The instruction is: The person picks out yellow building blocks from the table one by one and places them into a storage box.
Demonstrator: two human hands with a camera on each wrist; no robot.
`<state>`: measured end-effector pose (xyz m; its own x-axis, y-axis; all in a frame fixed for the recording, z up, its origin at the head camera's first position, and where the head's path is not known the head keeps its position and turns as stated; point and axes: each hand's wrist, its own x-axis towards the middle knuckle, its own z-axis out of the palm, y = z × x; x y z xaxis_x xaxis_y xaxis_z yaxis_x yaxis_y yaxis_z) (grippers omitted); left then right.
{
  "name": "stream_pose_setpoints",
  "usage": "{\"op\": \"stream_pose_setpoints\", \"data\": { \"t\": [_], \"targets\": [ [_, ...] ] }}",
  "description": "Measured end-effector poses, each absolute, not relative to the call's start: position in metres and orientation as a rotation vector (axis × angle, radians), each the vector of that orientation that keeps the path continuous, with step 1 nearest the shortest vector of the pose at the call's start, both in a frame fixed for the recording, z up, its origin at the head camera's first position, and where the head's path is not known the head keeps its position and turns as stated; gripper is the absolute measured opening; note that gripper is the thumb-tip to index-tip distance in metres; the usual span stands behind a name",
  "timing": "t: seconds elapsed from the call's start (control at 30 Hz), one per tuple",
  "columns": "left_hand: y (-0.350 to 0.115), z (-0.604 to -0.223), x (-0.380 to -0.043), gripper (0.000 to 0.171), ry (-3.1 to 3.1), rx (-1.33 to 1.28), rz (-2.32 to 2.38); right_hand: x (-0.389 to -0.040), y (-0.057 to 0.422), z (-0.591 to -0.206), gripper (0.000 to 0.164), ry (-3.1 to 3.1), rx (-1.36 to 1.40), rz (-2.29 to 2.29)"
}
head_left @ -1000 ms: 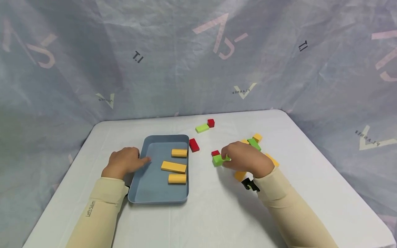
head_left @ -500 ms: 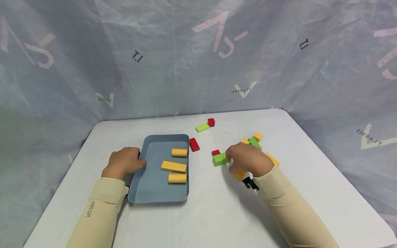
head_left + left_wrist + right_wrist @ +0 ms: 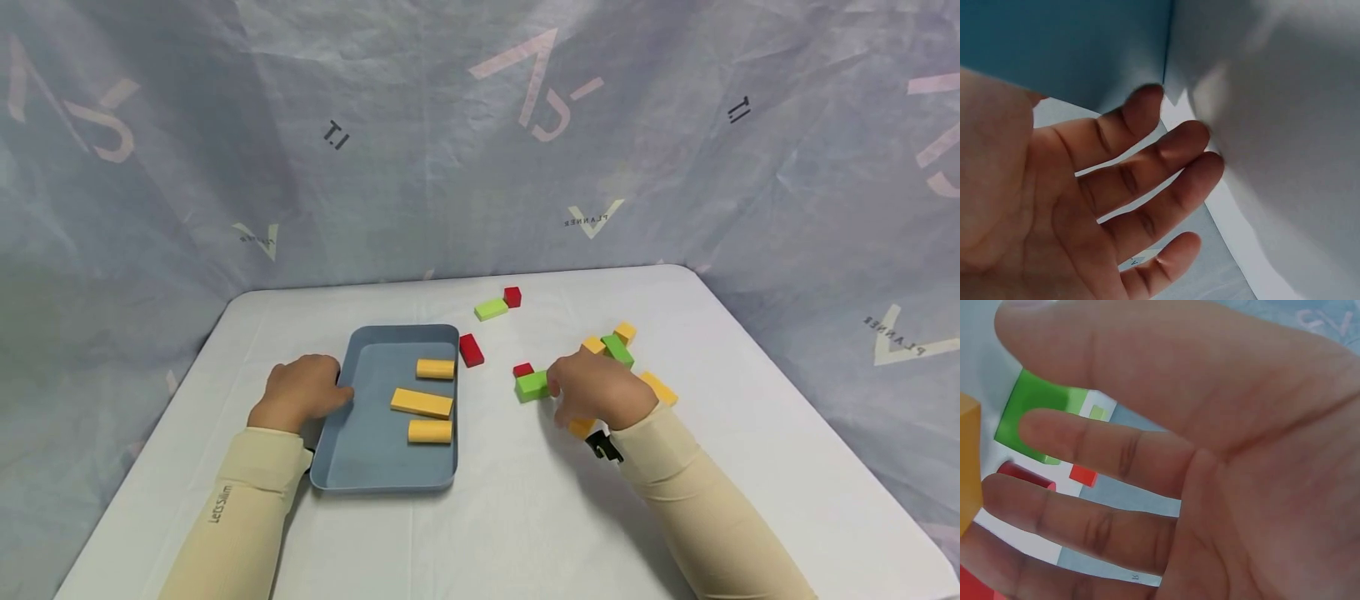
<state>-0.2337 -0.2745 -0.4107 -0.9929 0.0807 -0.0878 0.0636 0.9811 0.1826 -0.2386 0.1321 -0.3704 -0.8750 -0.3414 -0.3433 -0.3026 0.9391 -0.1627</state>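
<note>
My left hand [image 3: 300, 390] is at the left wall of a blue-grey tray [image 3: 401, 481], thumb hooked over the rim inside, fingers outside. In the left wrist view those fingers [image 3: 1166, 200] spread loosely below the tray wall [image 3: 1066, 50]. Two yellow-orange cylinders [image 3: 430, 432] and a flat yellow-orange block [image 3: 422, 403] lie in the tray. My right hand [image 3: 600, 387] hovers just right of a green block [image 3: 531, 387], palm bare, fingers apart. Past its thumb and index finger the green block [image 3: 1044, 399] shows. A yellow-orange block [image 3: 967, 456] stands near its fingertips.
A small red block [image 3: 523, 370] sits behind the green one. Beside the tray lies a red block [image 3: 471, 350]. Farther back are a light-green block [image 3: 491, 309] and a red cube [image 3: 512, 297]. Yellow-orange pieces [image 3: 658, 388] and another green block [image 3: 618, 352] cluster around the right hand.
My right hand has drawn back slightly to the right from the green block, and its fingers no longer cover the block's right end. The left thumb has pulled back toward the tray's rim.
</note>
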Motion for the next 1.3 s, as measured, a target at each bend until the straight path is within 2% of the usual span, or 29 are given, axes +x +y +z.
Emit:
{"op": "stream_pose_setpoints", "data": {
  "t": [0.23,0.47,0.87,1.3],
  "targets": [
    [-0.275,-0.41,-0.234,0.024,3.009,0.106,0.245,-0.24,0.132,-0.372,0.038,2.729,-0.441,-0.106],
    [-0.275,-0.412,-0.234,0.019,2.948,0.077,0.297,-0.242,0.131,-0.376,0.038,2.721,-0.428,-0.029],
    [-0.274,-0.414,-0.234,0.022,2.878,0.073,0.387,-0.245,0.132,-0.383,0.04,2.703,-0.428,-0.013],
    [-0.274,-0.413,-0.234,0.022,2.867,0.076,0.387,-0.244,0.13,-0.383,0.03,2.692,-0.448,-0.034]
  ]
}}
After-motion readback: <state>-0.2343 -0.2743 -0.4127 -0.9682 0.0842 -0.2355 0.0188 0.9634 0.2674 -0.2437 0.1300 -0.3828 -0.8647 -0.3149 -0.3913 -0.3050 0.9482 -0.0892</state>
